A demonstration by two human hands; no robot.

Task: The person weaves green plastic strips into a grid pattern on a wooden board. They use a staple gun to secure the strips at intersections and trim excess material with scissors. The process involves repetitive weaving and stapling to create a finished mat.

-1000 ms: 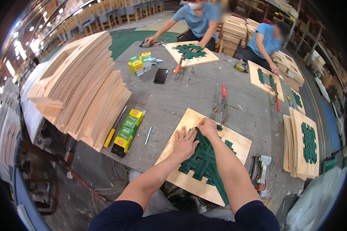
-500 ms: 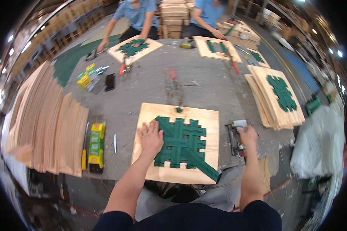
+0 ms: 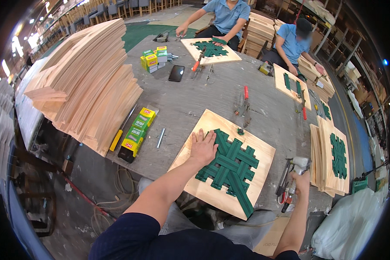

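My left hand (image 3: 204, 148) lies flat, fingers spread, on a pale wooden board (image 3: 210, 119) and the edge of its woven green webbing (image 3: 230, 164). The straps cross over and under each other. One longer strap (image 3: 242, 197) runs diagonally to the board's near corner. On the right, my right hand (image 3: 301, 181) is wrapped round the handle of a staple gun (image 3: 299, 163), which rests at the tabletop beside the board. My palm and fingers partly hide its handle.
Stacked wooden panels (image 3: 89, 82) stand at left, beside a green-yellow box (image 3: 138, 130) and a screwdriver (image 3: 116, 139). Pliers (image 3: 246, 106) and a phone (image 3: 176, 73) lie beyond. More webbed boards (image 3: 339, 156) are piled right. Two co-workers in blue shirts (image 3: 226, 17) sit across the table.
The view has swung left, so the board appears turned and shifted right. My left hand stays on the board and webbing; my right hand keeps hold of the staple gun.
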